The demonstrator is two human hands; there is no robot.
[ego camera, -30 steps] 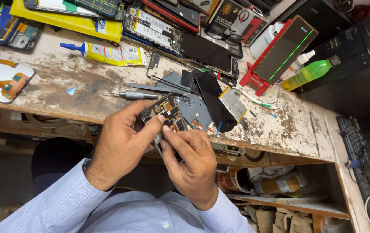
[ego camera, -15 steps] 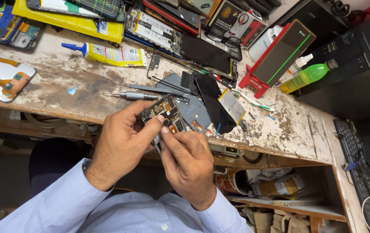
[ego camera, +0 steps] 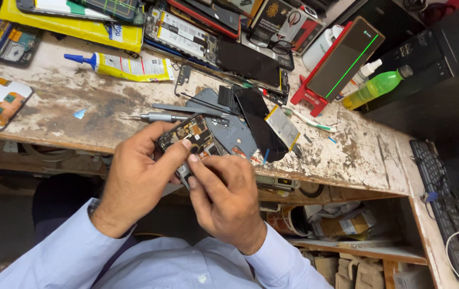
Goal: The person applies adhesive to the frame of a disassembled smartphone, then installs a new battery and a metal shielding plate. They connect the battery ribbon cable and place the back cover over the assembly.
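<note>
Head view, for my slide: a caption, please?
Both hands, left and right, work an opened phone over a cluttered workbench.

The worn wooden workbench top (ego camera: 74, 101) looks rough, its pale coating flaked and stained brown. The opened black phone with bare circuit board (ego camera: 189, 138) shows matt green-brown board and small dull metal shields. The slim silver metal screwdriver (ego camera: 154, 116) has a satin sheen. The black glass screen panel (ego camera: 261, 123) is smooth and glossy. The yellow soft plastic glue tube (ego camera: 128, 66) is creased, and the green translucent plastic bottle (ego camera: 374, 88) shines. The light blue cloth shirt sleeve (ego camera: 58, 257) looks matt.
</note>
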